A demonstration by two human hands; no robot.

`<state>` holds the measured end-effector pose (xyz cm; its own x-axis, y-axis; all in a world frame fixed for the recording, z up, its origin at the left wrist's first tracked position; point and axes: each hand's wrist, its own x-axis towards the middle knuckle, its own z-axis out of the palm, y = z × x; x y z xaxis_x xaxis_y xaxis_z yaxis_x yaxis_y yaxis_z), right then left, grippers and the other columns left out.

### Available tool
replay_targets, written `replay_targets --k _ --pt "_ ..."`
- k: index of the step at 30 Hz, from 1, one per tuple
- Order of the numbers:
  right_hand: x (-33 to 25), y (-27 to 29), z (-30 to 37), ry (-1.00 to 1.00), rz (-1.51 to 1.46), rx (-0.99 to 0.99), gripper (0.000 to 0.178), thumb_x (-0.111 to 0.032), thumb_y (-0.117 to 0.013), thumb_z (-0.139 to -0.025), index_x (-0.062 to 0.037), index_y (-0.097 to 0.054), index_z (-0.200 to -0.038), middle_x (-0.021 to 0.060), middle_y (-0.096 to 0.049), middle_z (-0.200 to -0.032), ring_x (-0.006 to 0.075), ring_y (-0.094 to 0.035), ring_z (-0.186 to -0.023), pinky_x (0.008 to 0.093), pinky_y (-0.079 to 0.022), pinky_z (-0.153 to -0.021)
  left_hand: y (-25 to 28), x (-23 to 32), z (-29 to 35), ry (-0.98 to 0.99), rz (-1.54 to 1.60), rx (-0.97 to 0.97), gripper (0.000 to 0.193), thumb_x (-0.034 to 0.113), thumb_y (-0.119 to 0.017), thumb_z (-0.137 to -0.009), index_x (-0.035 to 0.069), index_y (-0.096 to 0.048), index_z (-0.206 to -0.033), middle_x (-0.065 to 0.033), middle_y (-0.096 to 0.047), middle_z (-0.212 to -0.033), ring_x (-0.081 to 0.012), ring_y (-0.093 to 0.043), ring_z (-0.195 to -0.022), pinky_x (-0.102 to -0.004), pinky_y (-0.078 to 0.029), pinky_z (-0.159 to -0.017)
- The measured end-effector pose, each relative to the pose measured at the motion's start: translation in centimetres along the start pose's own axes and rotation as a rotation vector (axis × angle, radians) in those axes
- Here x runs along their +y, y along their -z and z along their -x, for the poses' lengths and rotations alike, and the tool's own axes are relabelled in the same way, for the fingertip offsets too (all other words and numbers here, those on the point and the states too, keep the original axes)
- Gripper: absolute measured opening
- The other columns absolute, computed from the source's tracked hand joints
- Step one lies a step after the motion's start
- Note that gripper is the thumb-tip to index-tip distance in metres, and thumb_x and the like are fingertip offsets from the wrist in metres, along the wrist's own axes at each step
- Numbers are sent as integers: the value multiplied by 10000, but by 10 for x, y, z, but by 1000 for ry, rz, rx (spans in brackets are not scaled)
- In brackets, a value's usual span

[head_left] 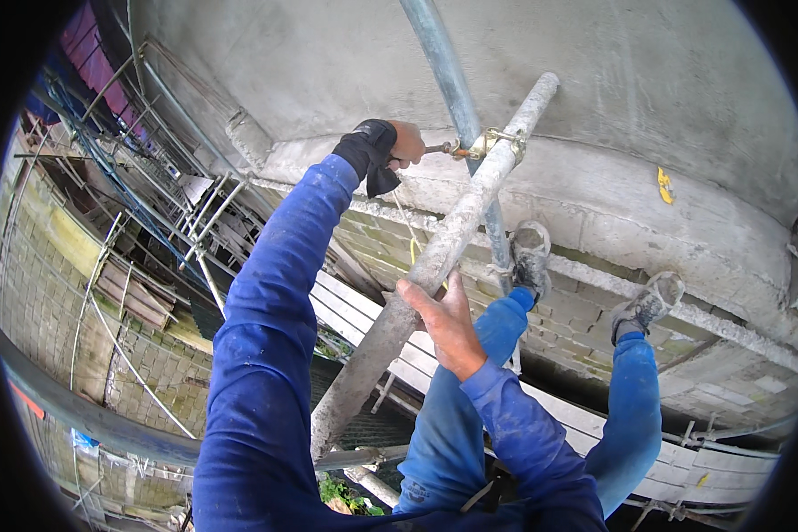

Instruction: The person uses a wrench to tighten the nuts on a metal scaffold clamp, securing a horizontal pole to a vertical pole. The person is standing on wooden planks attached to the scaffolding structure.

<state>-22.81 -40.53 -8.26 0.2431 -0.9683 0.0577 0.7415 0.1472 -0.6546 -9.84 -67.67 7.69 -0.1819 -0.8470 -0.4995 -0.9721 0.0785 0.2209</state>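
Observation:
My left hand (pixel 405 144), with a black wrap around its wrist, is closed on the handle of a wrench (pixel 438 148). The wrench's far end meets a metal scaffold clamp (pixel 504 142), where a cement-caked scaffold tube (pixel 452 232) crosses a bluish upright tube (pixel 450 66). Lower down the caked tube, my right hand (pixel 452 326) wraps it from the right side, thumb on top. A thin yellowish cord (pixel 411 232) hangs below my left wrist. The exact seat of the wrench on the clamp is too small to make out.
My shoes (pixel 530 257) rest on a narrow rough bar along the grey concrete wall (pixel 629 80). A yellow scrap (pixel 665 186) lies on the ledge. White planks (pixel 674 470) run below. Scaffold poles and netting crowd the left, with a curved grey tube (pixel 89 421) near me.

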Motion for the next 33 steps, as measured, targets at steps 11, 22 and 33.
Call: replay_targets --k 11,22,33 --pt "-1 2 -1 29 71 -10 667 -223 -772 -852 50 -358 -1298 150 -578 -1120 181 -596 -1024 314 -503 -880 23 75 25 23 -614 71 218 241 -663 -806 73 -683 -669 -6 -584 -563 -145 -487 -455 -361 -367 -441" --pt "6 10 -5 52 158 -32 684 -216 -762 -861 69 -349 -1327 147 -595 -1121 156 -586 -1020 290 -490 -885 39 42 3 -328 -654 257 181 75 -614 -799 43 -739 -926 -65 -701 -868 -220 -643 -796 -333 -511 -691" --pt "0 -1 -5 26 -71 -15 627 -38 -706 -888 65 -294 -1350 157 -559 -1143 169 -613 -994 303 -541 -870 -73 -31 2 -630 -1101 634 160 109 -595 -854 4 -714 -879 -156 -661 -856 -336 -658 -824 -416 -535 -830"
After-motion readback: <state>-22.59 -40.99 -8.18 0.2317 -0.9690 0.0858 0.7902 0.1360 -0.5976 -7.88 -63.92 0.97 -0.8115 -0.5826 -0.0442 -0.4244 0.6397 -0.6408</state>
